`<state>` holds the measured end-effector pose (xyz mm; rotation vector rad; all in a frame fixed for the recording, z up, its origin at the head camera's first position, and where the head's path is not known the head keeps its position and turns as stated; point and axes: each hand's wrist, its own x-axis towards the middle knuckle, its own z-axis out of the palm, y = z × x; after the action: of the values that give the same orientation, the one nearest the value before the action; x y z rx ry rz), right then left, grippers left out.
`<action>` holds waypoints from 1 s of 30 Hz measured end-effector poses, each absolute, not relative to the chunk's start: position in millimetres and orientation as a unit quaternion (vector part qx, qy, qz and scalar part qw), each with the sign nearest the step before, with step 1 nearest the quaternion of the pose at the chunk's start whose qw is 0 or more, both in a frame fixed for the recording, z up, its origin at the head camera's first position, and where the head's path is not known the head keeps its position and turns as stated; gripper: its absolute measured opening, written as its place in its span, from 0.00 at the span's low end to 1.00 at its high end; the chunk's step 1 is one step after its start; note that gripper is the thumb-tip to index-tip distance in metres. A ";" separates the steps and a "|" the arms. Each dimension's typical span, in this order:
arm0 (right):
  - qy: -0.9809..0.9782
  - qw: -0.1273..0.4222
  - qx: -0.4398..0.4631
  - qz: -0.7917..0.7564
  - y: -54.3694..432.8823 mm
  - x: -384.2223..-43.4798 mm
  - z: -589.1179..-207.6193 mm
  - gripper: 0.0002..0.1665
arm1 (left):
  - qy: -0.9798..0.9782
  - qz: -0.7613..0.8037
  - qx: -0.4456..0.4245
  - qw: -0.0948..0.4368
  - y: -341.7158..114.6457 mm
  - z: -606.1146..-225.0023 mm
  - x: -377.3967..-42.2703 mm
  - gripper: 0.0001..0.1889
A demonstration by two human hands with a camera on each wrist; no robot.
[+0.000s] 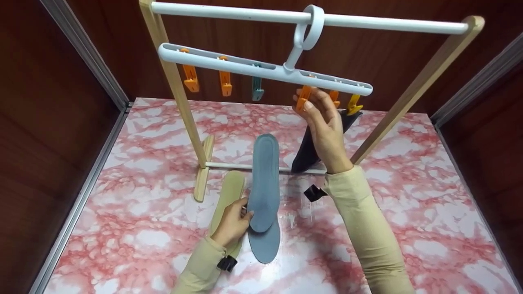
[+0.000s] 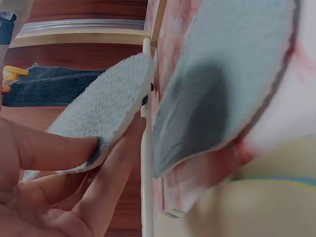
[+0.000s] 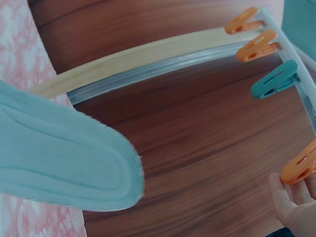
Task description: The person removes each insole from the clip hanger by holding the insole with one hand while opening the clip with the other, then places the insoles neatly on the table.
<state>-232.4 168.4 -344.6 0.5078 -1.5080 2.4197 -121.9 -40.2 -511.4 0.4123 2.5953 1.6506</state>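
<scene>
My left hand (image 1: 233, 222) grips a grey-blue shoe insole (image 1: 265, 179) by its near left edge, thumb on top. In the left wrist view, the held insole (image 2: 106, 101) is raised and tilted. Under it lies a second grey-blue insole (image 1: 265, 249), and a yellowish-beige insole (image 1: 229, 190) rests beside them, partly hidden by the hand. Higher up, my right hand (image 1: 327, 126) pinches an orange clothespin (image 1: 304, 98) on the white clip hanger (image 1: 220, 64). Behind that hand hangs a dark fabric piece (image 1: 304, 151), with orange and yellow pegs at its top.
The hanger hooks over a white rail (image 1: 233, 12) on a wooden frame (image 1: 412, 87). Two orange pegs and a teal peg (image 1: 257, 87) hang along its left side. Wet streaks (image 1: 290, 218) mark the red-and-white marbled surface. Dark brown panels surround it.
</scene>
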 end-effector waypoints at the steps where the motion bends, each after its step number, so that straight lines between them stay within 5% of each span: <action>1: -0.516 0.122 0.174 0.830 168.3 -232.6 -344.8 0.18 | 0.834 0.535 0.130 0.025 -41.0 -512.3 -120.2 0.12; 12: -0.528 0.117 0.177 0.822 169.3 -230.6 -348.9 0.19 | 0.810 0.566 0.120 0.090 -46.8 -524.4 -107.4 0.04; 30: -0.506 0.110 0.180 0.836 172.4 -231.6 -352.1 0.16 | 0.769 0.602 0.112 0.187 -45.8 -529.9 -96.6 0.08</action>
<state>-231.6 172.4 -352.1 0.5298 -1.4878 2.4576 -96.6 -45.8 -529.9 0.3165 2.1640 1.6941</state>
